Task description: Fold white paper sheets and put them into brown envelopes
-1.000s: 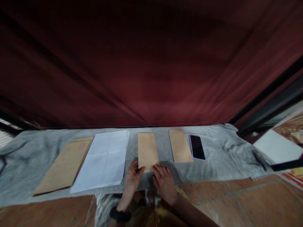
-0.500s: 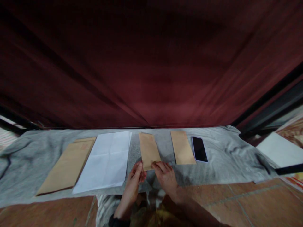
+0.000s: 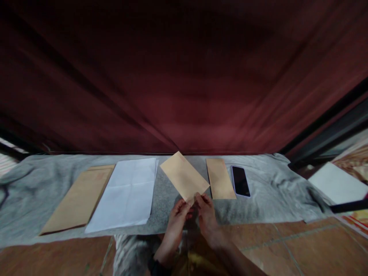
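A small brown envelope [image 3: 184, 174] is tilted, its top leaning to the left, in front of me. My left hand [image 3: 181, 212] pinches its near corner between thumb and fingers. Close beside it, my right hand [image 3: 204, 209] grips the lower right edge of the same envelope. Just to the right lies another brown envelope [image 3: 221, 179] of similar size, flat on the grey cloth [image 3: 161, 207]. To the left a stack of white paper sheets [image 3: 123, 195] with crease lines rests on the cloth.
Large brown envelopes [image 3: 77, 199] lie at the far left of the cloth. A phone [image 3: 240, 181] with a dark screen sits at the right. Behind the cloth hangs a dark red curtain [image 3: 184, 96]. Tiled floor [image 3: 287, 245] shows along the near side.
The held envelope has turned from nearly upright to a diagonal slant, its lower end swinging right. My left hand has shifted right, and both hands are now closer together.
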Available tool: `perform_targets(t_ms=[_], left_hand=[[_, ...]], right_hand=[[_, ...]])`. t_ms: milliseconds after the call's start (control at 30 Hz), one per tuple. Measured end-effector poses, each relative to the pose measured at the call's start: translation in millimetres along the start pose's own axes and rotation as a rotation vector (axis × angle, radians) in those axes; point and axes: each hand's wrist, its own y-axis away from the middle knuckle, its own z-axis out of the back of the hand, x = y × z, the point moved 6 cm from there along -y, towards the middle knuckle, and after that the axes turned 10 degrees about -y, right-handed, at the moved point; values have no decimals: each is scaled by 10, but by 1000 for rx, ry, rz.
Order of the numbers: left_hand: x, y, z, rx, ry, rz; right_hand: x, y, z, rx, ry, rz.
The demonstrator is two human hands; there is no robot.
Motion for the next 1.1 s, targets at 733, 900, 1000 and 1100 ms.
perform_targets(t_ms=[733, 900, 1000, 1100], left_hand=[[-48, -442, 591, 10, -513, 25], [-58, -349, 594, -86, -558, 8], [-46, -311, 607, -138, -596, -11], [-85, -269, 628, -218, -730, -105]], right_hand=[[85, 381, 160, 532, 1120, 391], [-68, 494, 30, 801, 1653, 699], [-112, 499, 114, 790, 1734, 765], [-92, 517, 190, 783, 1741, 786]])
